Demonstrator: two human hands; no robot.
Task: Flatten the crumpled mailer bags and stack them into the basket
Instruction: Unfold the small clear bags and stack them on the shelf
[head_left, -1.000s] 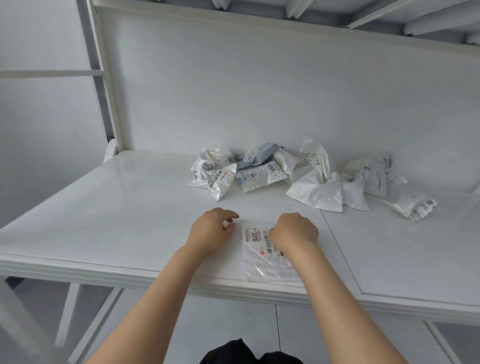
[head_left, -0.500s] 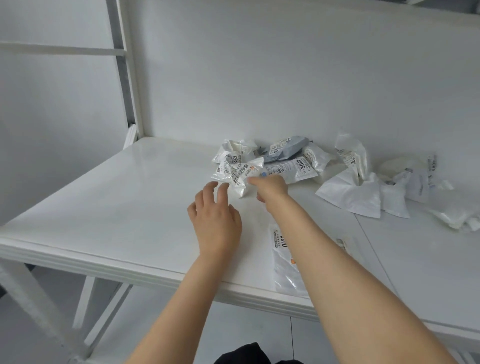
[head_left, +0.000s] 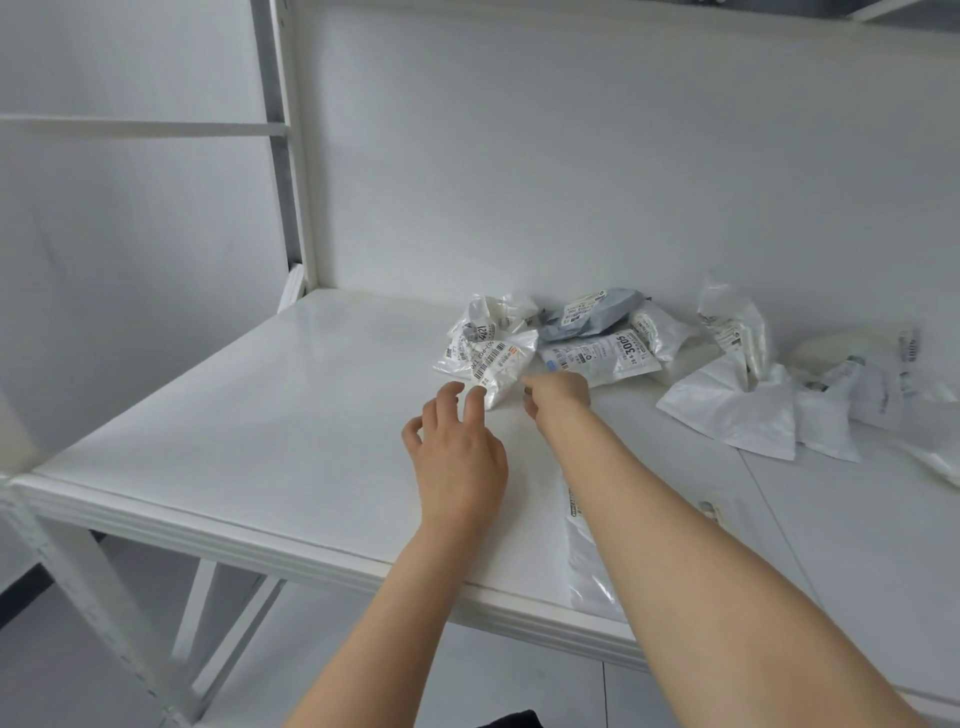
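Observation:
A crumpled white mailer bag (head_left: 501, 364) with barcode labels lies at the near left of a pile on the white table (head_left: 291, 415). My left hand (head_left: 460, 452) reaches toward it with fingers spread, the fingertips at the bag's lower tip. My right hand (head_left: 558, 395) has its fingers curled at the bag's lower right edge and seems to pinch it. A flattened clear mailer bag (head_left: 587, 566) lies by the table's front edge, partly hidden under my right forearm. No basket is in view.
Behind the crumpled bag lie a grey mailer (head_left: 597, 314) and a bag marked 3005 (head_left: 608, 358). Several more white bags (head_left: 732, 410) spread to the right along the back wall. A white shelf post (head_left: 291, 208) stands at the table's back left corner.
Both hands left the flattened bag and moved forward to the pile. My right hand reached the crumpled bag first; my left hand opened and followed. The camera swung left and down.

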